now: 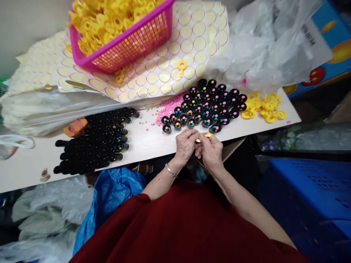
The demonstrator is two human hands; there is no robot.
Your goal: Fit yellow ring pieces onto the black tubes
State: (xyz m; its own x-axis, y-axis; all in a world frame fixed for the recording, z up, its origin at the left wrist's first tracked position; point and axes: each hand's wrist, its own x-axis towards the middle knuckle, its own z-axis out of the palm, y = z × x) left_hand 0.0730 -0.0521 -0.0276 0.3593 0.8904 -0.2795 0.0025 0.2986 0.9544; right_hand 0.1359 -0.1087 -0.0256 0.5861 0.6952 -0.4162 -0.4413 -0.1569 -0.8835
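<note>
Close together at the table's front edge, my left hand (pixel 187 144) and my right hand (pixel 211 150) pinch a small yellow plastic ring piece (pixel 207 135) between their fingertips. Fingers cover most of it. Just beyond them stands a group of small black cups (pixel 207 105), upright, with pink, blue and yellow beads inside. Matching yellow ring pieces (pixel 270 106) lie in a pile to the right of the cups. Loose pink beads (pixel 171 107) are scattered left of that group.
More black cups (pixel 93 142) lie on their sides at the table's left. A pink basket (pixel 128 47) full of yellow ring pieces rests on sheets of round stickers (pixel 164 76). Clear plastic bags (pixel 257 44) fill the back right. A blue crate (pixel 315 193) stands below right.
</note>
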